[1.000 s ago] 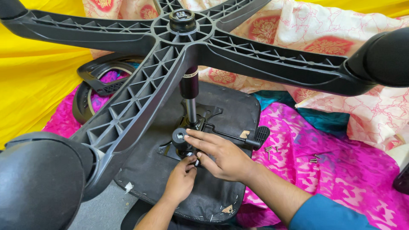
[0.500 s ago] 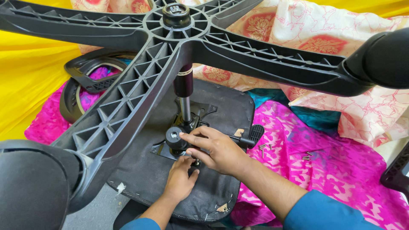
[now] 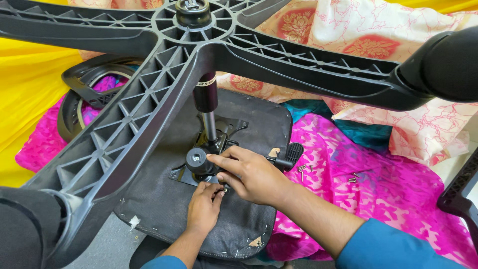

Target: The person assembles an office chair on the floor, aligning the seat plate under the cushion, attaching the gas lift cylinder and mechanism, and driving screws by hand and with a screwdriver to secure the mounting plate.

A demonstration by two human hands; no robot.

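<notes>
An upturned office chair lies before me: its black seat underside [image 3: 164,199] faces up, with the black tilt mechanism [image 3: 221,134] bolted to it and the gas cylinder [image 3: 205,97] rising to the five-armed base [image 3: 194,30]. My right hand [image 3: 251,174] rests on the mechanism, its index finger touching the round black knob [image 3: 197,159]. My left hand [image 3: 204,206] sits just below, fingertips pinched at a small fastener under the right hand. Whether it grips a tool is hidden.
Loose metal screws [image 3: 303,169] lie on the pink cloth [image 3: 378,199] to the right, with more screws [image 3: 354,178] further out. A black lever handle [image 3: 291,152] sticks out of the mechanism. A black armrest frame [image 3: 94,94] lies at left. Castor wheels [image 3: 443,65] overhang top right and bottom left.
The view has drifted so the chair base sits higher and farther left. Both hands stay at the mechanism; the right index finger now reaches the knob.
</notes>
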